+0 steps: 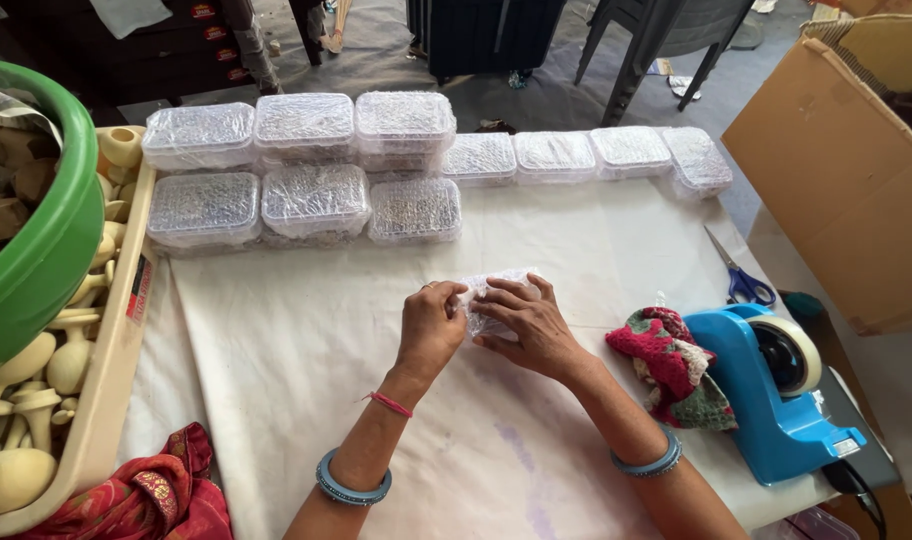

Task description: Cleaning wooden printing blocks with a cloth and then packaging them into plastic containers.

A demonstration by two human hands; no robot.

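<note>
A small clear plastic box wrapped in cling film [488,284] lies on the white sheet [306,370] in the middle of the table. My left hand [431,328] presses against its left side with the fingers curled over the wrap. My right hand [529,322] lies flat over its top and right side. Most of the box is hidden under my fingers. Both wrists wear blue bangles, and the left also has a red thread.
Several wrapped clear boxes [306,200] are stacked in rows at the back. A blue tape dispenser [776,390], a red crocheted cloth [671,365] and scissors [741,275] lie right. A cardboard box [836,170] stands far right; a green tub [36,250] and a tray of pale wooden pieces [66,360] sit left.
</note>
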